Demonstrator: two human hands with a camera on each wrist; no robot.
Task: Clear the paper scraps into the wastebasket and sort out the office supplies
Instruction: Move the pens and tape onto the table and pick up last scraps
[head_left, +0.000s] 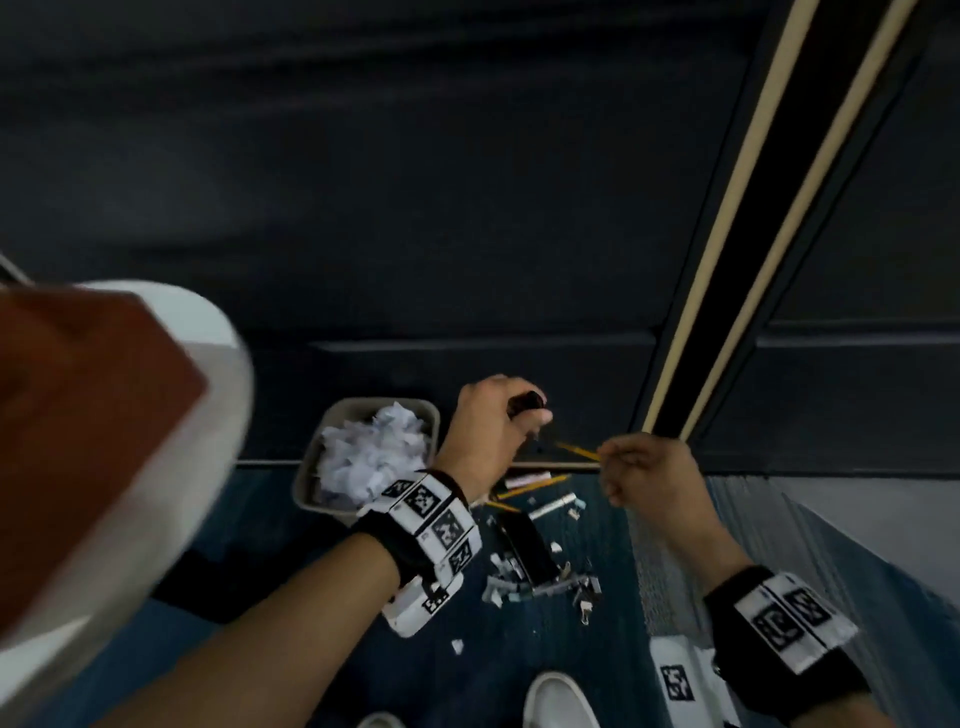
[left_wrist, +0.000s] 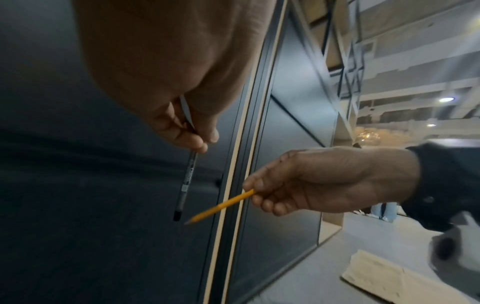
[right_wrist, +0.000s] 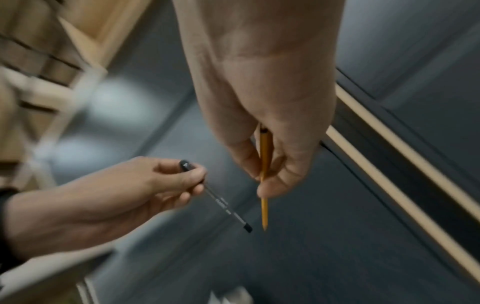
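A person's left hand (head_left: 485, 431) pinches a black pen (left_wrist: 185, 182) between thumb and curled fingers, its capped end pointing down and away, while the right hand (head_left: 647, 470) grips a yellow pencil (left_wrist: 221, 206) in curled fingers, the sharpened tip aimed toward the pen. The two tips hang near each other but apart, as the left wrist view and the right wrist view both show. Both hands are raised in front of a dark panelled wall (head_left: 363, 182) with pale vertical strips. Below them, on the dark blue floor (head_left: 519, 654), a beige wastebasket (head_left: 311, 467) stands against the wall, heaped with crumpled white paper scraps (head_left: 371, 452). Just right of it lie more office supplies: other yellow pencils (head_left: 535, 486), a white stick-shaped item, a dark flat object (head_left: 527, 545) and a cluster of small clips (head_left: 584, 597), with white paper bits (head_left: 457, 646) scattered among them. Both wrists wear black bands carrying white blocks printed with square black markers. A white shoe (head_left: 558, 701) shows at the bottom edge, and a blurred white and reddish-brown shape (head_left: 104, 441) fills the left side of the head view.
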